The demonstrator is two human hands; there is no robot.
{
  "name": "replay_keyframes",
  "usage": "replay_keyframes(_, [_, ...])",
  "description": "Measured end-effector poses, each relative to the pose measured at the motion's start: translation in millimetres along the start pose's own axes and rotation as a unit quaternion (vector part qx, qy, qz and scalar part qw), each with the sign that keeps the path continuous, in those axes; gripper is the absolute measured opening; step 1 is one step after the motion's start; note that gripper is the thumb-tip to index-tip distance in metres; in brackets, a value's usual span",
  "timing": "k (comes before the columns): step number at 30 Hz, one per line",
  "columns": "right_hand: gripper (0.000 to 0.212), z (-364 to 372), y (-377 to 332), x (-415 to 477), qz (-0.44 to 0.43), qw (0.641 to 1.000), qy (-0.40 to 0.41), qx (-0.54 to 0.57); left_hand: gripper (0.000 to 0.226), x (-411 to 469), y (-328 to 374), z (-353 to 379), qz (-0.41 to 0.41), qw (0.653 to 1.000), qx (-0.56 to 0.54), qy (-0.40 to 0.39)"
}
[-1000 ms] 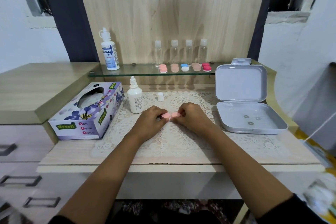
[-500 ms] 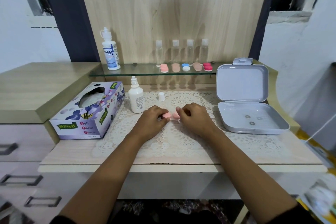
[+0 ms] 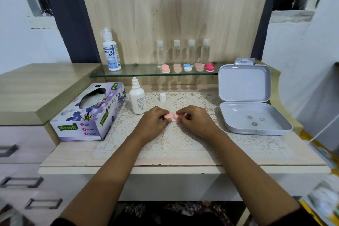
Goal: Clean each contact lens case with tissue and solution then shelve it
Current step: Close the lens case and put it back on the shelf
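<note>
Pinched between both hands at the middle of the table [image 3: 73, 154]: pink contact lens case [image 3: 171, 116], long axis from 9 to 3 o'clock, left hand [image 3: 152, 124] curled on its 9 o'clock cap, right hand [image 3: 196, 123] on its 3 o'clock cap, both equally near. For tissue, probably reach to 9 o'clock, to the tissue box [image 3: 88, 113] with a sheet in its hole; for solution, to 11 o'clock, the uncapped solution bottle [image 3: 137, 100]. At 3 o'clock an open grey box [image 3: 244, 110] holding three small rings [image 3: 254, 124]; at 12 o'clock the glass shelf [image 3: 139, 72] with five shelved cases [image 3: 187, 68].
</note>
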State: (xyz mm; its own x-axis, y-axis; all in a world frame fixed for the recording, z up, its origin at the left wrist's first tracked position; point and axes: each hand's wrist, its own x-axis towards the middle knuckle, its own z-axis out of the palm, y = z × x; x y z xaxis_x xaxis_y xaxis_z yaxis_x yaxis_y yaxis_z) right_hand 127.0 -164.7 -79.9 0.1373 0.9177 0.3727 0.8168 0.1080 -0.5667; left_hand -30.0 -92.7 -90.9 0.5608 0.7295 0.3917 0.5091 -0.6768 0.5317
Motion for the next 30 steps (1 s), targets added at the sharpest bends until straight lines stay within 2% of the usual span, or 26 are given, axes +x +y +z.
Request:
replay_keyframes(6, [0.020,3.9,0.5,2.3,0.025,0.999,0.019,0.011,0.030,0.6,-1.9,0.7,0.002,1.000,0.004,-0.003])
replay_keyframes(10, [0.018,2.7,2.6,1.1,0.027,0.999,0.001,0.019,0.031,0.6,-2.3,0.9,-0.002,1.000,0.005,-0.005])
replay_keyframes(14, [0.030,1.3,1.0,2.7,0.026,1.000,-0.006,0.002,0.031,0.9,-2.4,0.9,0.001,1.000,0.008,-0.007])
replay_keyframes(17, [0.032,4.8,0.6,7.1,0.026,0.998,-0.015,-0.046,0.030,1.2,-2.3,0.9,0.003,1.000,0.007,-0.005])
replay_keyframes(20, [0.036,5.6,1.4,6.8,0.034,0.999,-0.012,-0.041,0.030,0.7,-1.8,0.8,0.004,1.000,0.004,-0.004])
replay_keyframes(30, [0.023,5.1,5.3,1.7,0.037,0.998,0.040,-0.022,0.031,0.1,-1.4,0.3,-0.001,1.000,0.003,-0.006])
